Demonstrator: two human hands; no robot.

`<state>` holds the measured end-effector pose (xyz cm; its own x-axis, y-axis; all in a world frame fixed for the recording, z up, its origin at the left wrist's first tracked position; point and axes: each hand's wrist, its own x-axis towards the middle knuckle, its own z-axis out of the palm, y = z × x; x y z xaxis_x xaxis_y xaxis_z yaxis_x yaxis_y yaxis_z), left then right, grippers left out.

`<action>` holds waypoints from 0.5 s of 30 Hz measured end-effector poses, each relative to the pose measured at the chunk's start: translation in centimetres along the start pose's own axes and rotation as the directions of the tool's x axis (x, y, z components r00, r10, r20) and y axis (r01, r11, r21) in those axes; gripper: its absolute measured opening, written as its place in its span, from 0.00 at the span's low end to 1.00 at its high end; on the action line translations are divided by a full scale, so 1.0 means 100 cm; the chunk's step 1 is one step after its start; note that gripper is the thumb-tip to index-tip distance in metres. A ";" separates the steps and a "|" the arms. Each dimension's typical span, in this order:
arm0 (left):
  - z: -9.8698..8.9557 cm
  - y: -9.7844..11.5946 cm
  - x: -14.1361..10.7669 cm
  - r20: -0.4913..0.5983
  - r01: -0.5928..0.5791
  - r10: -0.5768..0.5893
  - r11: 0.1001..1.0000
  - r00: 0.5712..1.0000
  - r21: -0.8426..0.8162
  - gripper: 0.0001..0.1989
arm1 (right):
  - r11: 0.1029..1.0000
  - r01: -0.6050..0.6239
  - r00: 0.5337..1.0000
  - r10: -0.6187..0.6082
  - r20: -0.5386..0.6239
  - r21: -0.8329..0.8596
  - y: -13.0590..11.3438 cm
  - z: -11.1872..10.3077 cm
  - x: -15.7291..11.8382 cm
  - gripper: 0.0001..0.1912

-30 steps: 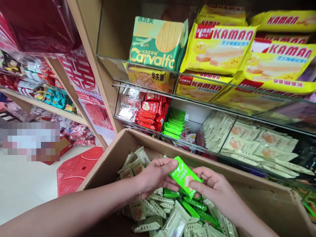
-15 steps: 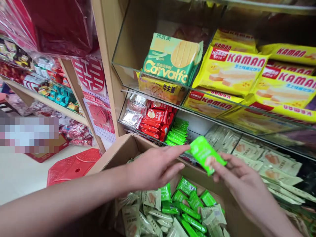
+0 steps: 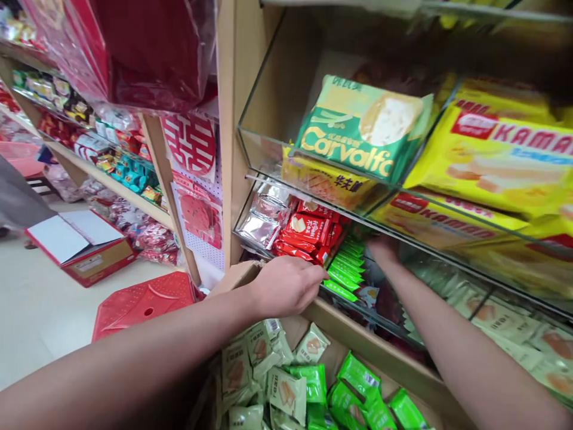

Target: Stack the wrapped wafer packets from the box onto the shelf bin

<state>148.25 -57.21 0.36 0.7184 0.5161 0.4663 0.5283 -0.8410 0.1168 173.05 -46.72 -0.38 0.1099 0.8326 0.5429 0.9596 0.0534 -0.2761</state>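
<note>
Right hand (image 3: 382, 243): fingers lost in shadow beneath the upper shelf (image 3: 264, 149); grip indiscernible.
Left hand (image 3: 287, 288): fingertips turned under, partly concealed; grip indiscernible.
Cardboard box (image 3: 385, 341): near side cropped by the lower edge; left part covered by the left forearm (image 3: 179, 340).
KAMAN packs (image 3: 505, 158): rightmost cropped by the right edge.
Cream shelf packets (image 3: 505, 316): small lettering blurred.

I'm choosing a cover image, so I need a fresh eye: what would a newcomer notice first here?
Probably the big yellow KAMAN packs at upper right, with the green Carvalfo pack to their left. Next, the bright green packets among pale ones in the cardboard box below. Above them, the left hand is by the lower shelf's front, while the right hand reaches inside.
</note>
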 end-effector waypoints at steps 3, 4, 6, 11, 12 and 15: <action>-0.001 0.001 0.002 0.038 0.025 -0.025 1.000 0.999 0.014 0.12 | 0.999 -0.033 0.999 0.033 -0.023 -0.017 0.009 0.009 -0.003 0.18; -0.001 0.002 0.003 0.053 0.032 -0.033 0.999 0.998 0.021 0.12 | 0.999 -0.042 0.999 0.041 -0.033 -0.029 0.012 0.011 -0.005 0.19; -0.001 0.004 0.005 0.078 0.037 -0.039 0.999 0.996 0.033 0.12 | 0.997 -0.056 0.997 0.054 -0.047 -0.055 0.018 0.016 -0.008 0.19; -0.001 0.005 0.010 0.098 0.034 -0.038 0.999 0.995 0.038 0.12 | 0.994 -0.032 0.999 0.031 -0.011 -0.106 0.028 0.021 -0.006 0.18; -0.001 0.005 0.010 0.098 0.035 -0.039 0.999 0.994 0.039 0.12 | 0.994 -0.017 1.000 0.017 -0.001 -0.111 0.028 0.021 -0.006 0.18; 0.001 0.005 0.010 0.087 0.041 -0.045 0.998 0.995 0.046 0.12 | 0.991 0.051 0.998 -0.048 0.026 -0.125 0.027 0.019 -0.005 0.19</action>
<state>149.30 -57.13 0.85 0.7308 0.5653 0.3827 0.5775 -0.8109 0.0951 175.05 -45.91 -2.87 0.0565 0.8433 0.5345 0.9889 0.0266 -0.1465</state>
